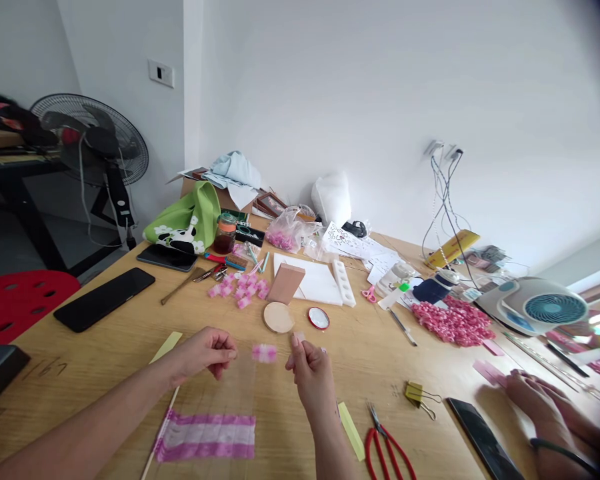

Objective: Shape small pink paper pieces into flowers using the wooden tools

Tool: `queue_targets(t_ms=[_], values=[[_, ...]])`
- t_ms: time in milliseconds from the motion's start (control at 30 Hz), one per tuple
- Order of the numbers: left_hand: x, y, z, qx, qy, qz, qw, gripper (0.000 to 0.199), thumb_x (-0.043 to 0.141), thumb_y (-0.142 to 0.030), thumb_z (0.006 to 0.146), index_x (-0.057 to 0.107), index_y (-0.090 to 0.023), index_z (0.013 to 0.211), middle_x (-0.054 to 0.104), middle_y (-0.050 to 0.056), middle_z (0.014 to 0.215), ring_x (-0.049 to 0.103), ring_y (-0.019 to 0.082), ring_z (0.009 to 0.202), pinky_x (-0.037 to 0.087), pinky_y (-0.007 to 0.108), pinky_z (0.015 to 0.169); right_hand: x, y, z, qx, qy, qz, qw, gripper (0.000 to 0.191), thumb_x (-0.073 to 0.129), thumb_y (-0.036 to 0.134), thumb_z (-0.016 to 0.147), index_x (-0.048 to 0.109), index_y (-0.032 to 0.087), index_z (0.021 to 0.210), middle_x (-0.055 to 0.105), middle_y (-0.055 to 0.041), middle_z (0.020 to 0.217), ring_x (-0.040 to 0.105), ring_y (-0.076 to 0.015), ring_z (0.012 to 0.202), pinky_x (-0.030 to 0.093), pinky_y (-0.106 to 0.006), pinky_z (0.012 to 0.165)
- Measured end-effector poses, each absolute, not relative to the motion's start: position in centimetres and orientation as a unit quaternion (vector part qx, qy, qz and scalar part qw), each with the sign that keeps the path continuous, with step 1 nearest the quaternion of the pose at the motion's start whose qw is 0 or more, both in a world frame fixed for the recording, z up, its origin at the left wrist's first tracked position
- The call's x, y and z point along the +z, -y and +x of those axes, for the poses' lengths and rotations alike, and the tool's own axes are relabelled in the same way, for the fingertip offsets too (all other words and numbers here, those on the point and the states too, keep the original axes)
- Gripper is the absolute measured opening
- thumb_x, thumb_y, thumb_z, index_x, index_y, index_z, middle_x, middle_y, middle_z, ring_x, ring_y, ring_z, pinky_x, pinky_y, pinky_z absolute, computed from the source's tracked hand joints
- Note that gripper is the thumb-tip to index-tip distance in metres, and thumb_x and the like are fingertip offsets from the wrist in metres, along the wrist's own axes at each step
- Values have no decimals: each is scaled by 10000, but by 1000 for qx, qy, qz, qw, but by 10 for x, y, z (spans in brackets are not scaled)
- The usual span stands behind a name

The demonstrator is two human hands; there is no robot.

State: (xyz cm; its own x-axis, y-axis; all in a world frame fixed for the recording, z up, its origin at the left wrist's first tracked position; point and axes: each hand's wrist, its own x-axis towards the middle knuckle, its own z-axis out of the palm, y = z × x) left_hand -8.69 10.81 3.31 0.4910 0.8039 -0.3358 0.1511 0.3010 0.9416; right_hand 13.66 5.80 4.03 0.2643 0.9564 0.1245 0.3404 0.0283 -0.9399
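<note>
My left hand [219, 352] is closed in a pinch, its fingertips at the edge of a clear sheet [230, 393]; what it grips is too small to tell. Between my hands lies a small pink and white piece [265, 353]. My right hand [307, 363] pinches a small pale, translucent piece [299, 337] between thumb and finger. Nearer to me, a pink and white striped strip [210, 437] lies beside a thin stick [156, 440]. A round wooden disc [279, 317] and a small red-rimmed lid [319, 318] sit just beyond my hands.
Red-handled pliers [387, 443], a yellow strip [351, 430] and a gold binder clip [420, 395] lie at the right. Another person's hands [540, 400] work near a phone [483, 437]. Pink flower pieces [243, 287], a wooden block [286, 283] and a black phone [105, 298] lie farther back.
</note>
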Motion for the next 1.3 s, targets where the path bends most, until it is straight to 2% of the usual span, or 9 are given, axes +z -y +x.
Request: queue_targets(t_ms=[167, 300, 400, 567, 767, 933, 1067, 1200, 1300], values=[[37, -107, -85, 278, -451, 531, 662, 558, 630, -683, 684, 664, -158, 873, 667, 56, 882, 612, 182, 813, 488, 315, 785, 47, -58, 134, 285, 561, -627, 460, 558, 445, 609, 880, 457, 207, 493, 339, 56, 410, 310, -93, 406, 216, -239, 428], [53, -105, -73, 313, -457, 577, 600, 511, 565, -631, 779, 665, -179, 995, 668, 80, 1084, 572, 255, 1073, 417, 359, 951, 50, -59, 128, 292, 588, -618, 432, 566, 435, 629, 871, 444, 211, 490, 377, 39, 431, 351, -103, 432, 233, -241, 442], [64, -102, -61, 322, -430, 670, 512, 400, 629, -497, 751, 673, -168, 972, 652, 90, 1062, 583, 254, 1040, 402, 359, 965, 52, -59, 123, 309, 592, -616, 418, 566, 430, 650, 861, 446, 213, 500, 386, 38, 439, 358, -104, 431, 249, -241, 444], [61, -101, -44, 314, -401, 738, 443, 211, 701, -393, 689, 704, -191, 751, 622, 79, 1007, 563, 259, 1037, 397, 353, 956, 53, -58, 119, 325, 590, -613, 413, 552, 436, 649, 864, 450, 214, 524, 397, 44, 439, 365, -104, 425, 268, -241, 444], [57, -111, -63, 283, -451, 745, 403, 286, 692, -451, 705, 739, -219, 865, 618, 97, 1120, 562, 266, 1080, 400, 371, 988, 51, -57, 126, 286, 578, -633, 428, 565, 424, 658, 862, 449, 217, 509, 426, 32, 435, 385, -110, 414, 272, -246, 436], [54, -128, -103, 258, -506, 748, 343, 391, 602, -543, 773, 738, -209, 924, 653, 121, 1094, 611, 276, 1006, 464, 380, 909, 50, -57, 135, 246, 554, -642, 470, 538, 437, 615, 881, 448, 215, 521, 437, 36, 459, 392, -105, 424, 283, -242, 452], [58, -132, -112, 306, -536, 749, 242, 321, 591, -458, 792, 731, -205, 930, 642, 122, 1153, 559, 297, 1112, 398, 426, 1004, 53, -57, 136, 245, 537, -649, 480, 541, 447, 631, 869, 450, 214, 525, 420, 45, 449, 364, -101, 421, 276, -240, 446], [79, -118, -96, 393, -498, 754, 170, 297, 494, -366, 865, 713, -208, 989, 666, 98, 1088, 572, 263, 1054, 421, 416, 965, 55, -57, 133, 240, 545, -646, 478, 530, 443, 617, 880, 437, 214, 535, 429, 44, 467, 368, -97, 425, 268, -240, 452], [102, -104, -89, 446, -483, 738, 155, 339, 437, -384, 907, 716, -193, 925, 678, 92, 1031, 571, 246, 1039, 413, 385, 967, 57, -55, 133, 217, 561, -650, 465, 503, 429, 586, 901, 434, 215, 562, 447, 40, 489, 390, -102, 445, 266, -245, 472]])
